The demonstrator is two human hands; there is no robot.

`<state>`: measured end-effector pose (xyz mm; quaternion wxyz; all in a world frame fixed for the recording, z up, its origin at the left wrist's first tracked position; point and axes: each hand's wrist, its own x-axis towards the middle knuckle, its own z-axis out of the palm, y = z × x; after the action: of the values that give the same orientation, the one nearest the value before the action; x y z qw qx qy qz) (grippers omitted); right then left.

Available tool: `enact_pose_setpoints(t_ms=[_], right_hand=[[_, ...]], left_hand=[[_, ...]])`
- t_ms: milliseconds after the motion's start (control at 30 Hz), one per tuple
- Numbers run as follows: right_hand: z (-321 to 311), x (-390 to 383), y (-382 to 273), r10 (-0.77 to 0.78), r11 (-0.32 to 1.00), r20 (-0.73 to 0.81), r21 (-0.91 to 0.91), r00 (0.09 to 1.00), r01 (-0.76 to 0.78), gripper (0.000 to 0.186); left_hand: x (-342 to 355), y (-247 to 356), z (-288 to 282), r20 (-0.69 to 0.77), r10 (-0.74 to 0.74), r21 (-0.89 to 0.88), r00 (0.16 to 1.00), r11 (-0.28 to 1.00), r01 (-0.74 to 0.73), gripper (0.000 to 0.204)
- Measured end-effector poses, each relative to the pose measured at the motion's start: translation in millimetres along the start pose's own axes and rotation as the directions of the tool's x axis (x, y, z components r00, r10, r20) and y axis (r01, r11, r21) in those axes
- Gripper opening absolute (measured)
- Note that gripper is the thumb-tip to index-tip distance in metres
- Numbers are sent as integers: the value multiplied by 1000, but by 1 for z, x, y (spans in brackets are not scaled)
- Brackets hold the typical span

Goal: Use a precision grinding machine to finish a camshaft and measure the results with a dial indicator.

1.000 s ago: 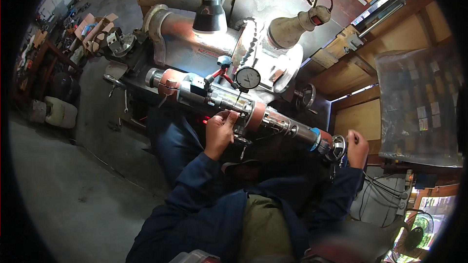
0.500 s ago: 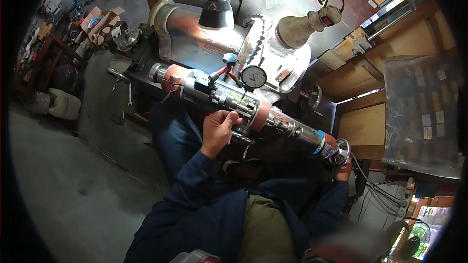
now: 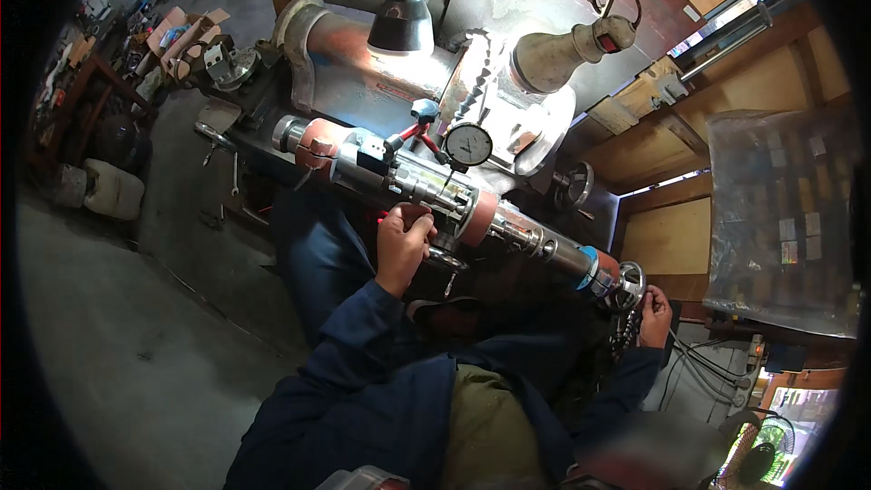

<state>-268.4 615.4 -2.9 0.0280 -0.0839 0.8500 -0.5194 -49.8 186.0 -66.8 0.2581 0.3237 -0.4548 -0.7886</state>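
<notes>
A long steel shaft (image 3: pixel 426 183) with copper-coloured bands lies slantwise across a machine bed, from upper left to lower right. My left hand (image 3: pixel 404 240) is curled against its underside at mid-length, closed on a small red-handled tool (image 3: pixel 385 216). My right hand (image 3: pixel 655 316) sits just below the shaft's far end, beside a small handwheel (image 3: pixel 627 285); its fingers are curled, and what they hold is hidden. A round dial gauge (image 3: pixel 469 145) on a red-jointed stand (image 3: pixel 419 127) touches the shaft from above.
Two work lamps (image 3: pixel 404 14) (image 3: pixel 567 54) shine on a large grey pipe (image 3: pixel 363 63) behind the shaft. Wooden panels and a plastic-covered rack (image 3: pixel 780 218) stand at right. Boxes and a white canister (image 3: pixel 113 191) sit on the concrete floor at left. A fan (image 3: pixel 758 449) is at lower right.
My right hand has slipped from the shaft's end to just below the handwheel. My left hand stays at mid-shaft, shifted slightly. The view has moved a little.
</notes>
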Motion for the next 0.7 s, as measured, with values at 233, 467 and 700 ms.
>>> enact_pose_setpoints(t_ms=[233,467,700], right_hand=[[10,23,3,156,984,-22,95,987,-153,14],[18,47,35,34,990,64,136,997,-42,18],[20,51,45,-135,989,193,-32,972,143,17]], left_hand=[[1,-1,2,34,-20,-136,999,990,24,16],[-2,1,6,75,29,-175,997,984,-16,26],[-4,0,8,126,50,-165,991,986,-29,29]])
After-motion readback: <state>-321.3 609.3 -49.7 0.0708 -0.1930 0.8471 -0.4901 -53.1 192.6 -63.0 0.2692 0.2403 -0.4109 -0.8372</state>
